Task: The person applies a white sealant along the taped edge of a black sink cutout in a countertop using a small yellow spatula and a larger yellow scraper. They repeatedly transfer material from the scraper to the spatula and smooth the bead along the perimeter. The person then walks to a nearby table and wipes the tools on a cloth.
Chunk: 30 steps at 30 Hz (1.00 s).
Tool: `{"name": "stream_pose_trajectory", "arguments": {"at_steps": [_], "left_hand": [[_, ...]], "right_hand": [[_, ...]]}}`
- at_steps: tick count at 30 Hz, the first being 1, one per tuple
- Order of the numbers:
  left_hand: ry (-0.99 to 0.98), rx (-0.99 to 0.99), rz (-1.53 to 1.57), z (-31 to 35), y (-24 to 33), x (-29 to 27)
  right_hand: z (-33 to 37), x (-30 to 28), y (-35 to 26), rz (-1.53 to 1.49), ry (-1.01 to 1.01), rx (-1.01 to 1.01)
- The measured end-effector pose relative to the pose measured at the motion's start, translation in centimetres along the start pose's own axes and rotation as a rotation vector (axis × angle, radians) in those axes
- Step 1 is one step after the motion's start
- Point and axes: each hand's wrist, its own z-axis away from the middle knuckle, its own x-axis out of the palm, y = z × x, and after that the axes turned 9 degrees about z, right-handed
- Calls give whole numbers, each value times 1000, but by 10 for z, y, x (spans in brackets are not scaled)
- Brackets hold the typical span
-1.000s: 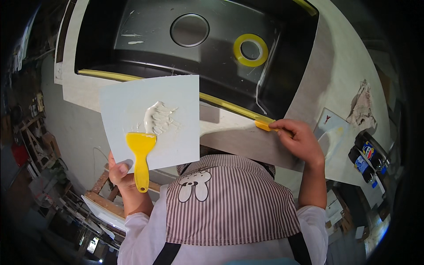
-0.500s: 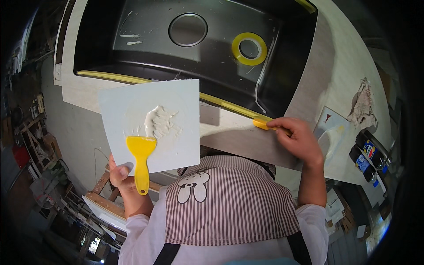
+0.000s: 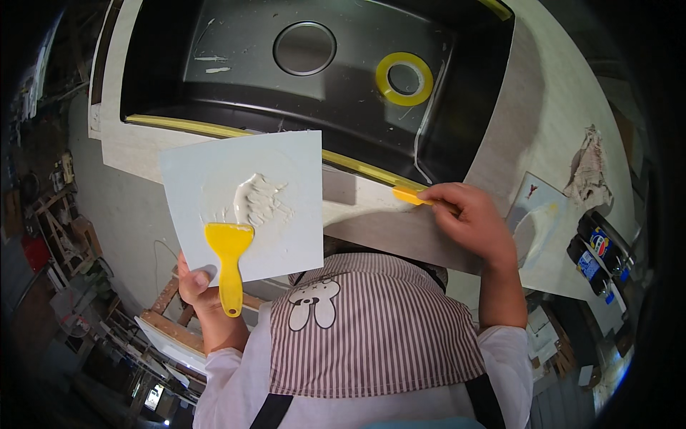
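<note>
My left hand [image 3: 195, 284] grips the lower left corner of a pale square board [image 3: 293, 243], its thumb on top. White paste [image 3: 254, 201] is smeared across the board's middle. A yellow putty knife [image 3: 230, 268] lies on the board, its blade toward the paste and its handle hanging past the lower edge. My right hand [image 3: 471, 222] is closed round a small yellow scraper [image 3: 409, 195], held at the countertop's front edge just below the sink. Yellow masking tape [image 3: 364, 169] runs along the near rim of the black sink [image 3: 236, 96].
A roll of yellow tape [image 3: 384, 79] lies in the sink, right of the round drain hole. On the right of the countertop [image 3: 525, 107] are a crumpled rag [image 3: 589, 168], a second smeared board [image 3: 525, 207] and dark bottles [image 3: 592, 264]. Wooden frames stand at lower left.
My right hand has slid the small scraper a little to the left along the countertop edge. My left hand, the board and the putty knife have hardly moved.
</note>
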Motion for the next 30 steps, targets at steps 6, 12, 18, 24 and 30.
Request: {"name": "stream_pose_trajectory", "arguments": {"at_steps": [6,12,18,24,30], "left_hand": [[22,11,12,0,-2,4],[42,14,-1,-1,-2,4],[25,-7,19,-3,-4,10],[-55,-110,47,-9,-8,11],[-283,-284,53,-29,-18,58]], "right_hand": [[0,2,8,-4,-14,26],[12,-11,20,-10,-51,47],[24,-19,27,28,-38,52],[39,-38,-5,-108,187,-21],[42,-34,-56,-91,225,-201]]}}
